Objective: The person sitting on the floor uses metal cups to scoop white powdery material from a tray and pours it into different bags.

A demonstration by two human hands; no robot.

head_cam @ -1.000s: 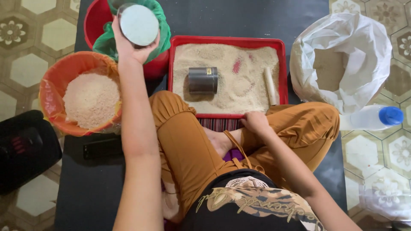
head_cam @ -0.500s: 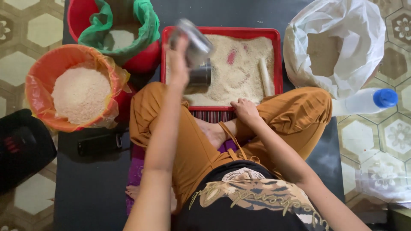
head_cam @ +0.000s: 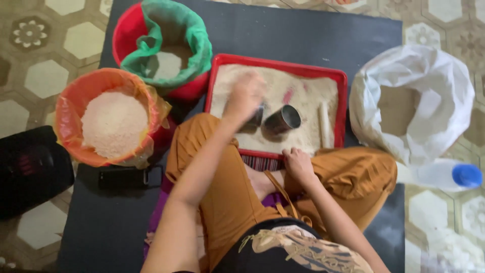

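My left hand (head_cam: 245, 97), blurred by motion, is down in the red tray (head_cam: 277, 62) of pale rice. It grips a small metal can (head_cam: 255, 119) tipped into the grains. A second metal can (head_cam: 284, 119) lies on its side right beside it, mouth toward the right. My right hand (head_cam: 298, 164) rests on the tray's near rim above my crossed legs, fingers curled over the edge. A white stick (head_cam: 325, 124) and a small pink item (head_cam: 288, 96) lie in the rice.
An orange-lined basin of white rice (head_cam: 113, 124) sits at left. Behind it is a red bucket with a green bag (head_cam: 166, 50). At right are a white sack (head_cam: 419, 101) and a blue-capped plastic bottle (head_cam: 444, 174). A black device (head_cam: 30, 172) and a flat black gadget (head_cam: 129, 177) lie at left.
My left hand carried the can from above the green-bagged bucket across and down into the red tray. My right hand stayed at the tray's near rim.
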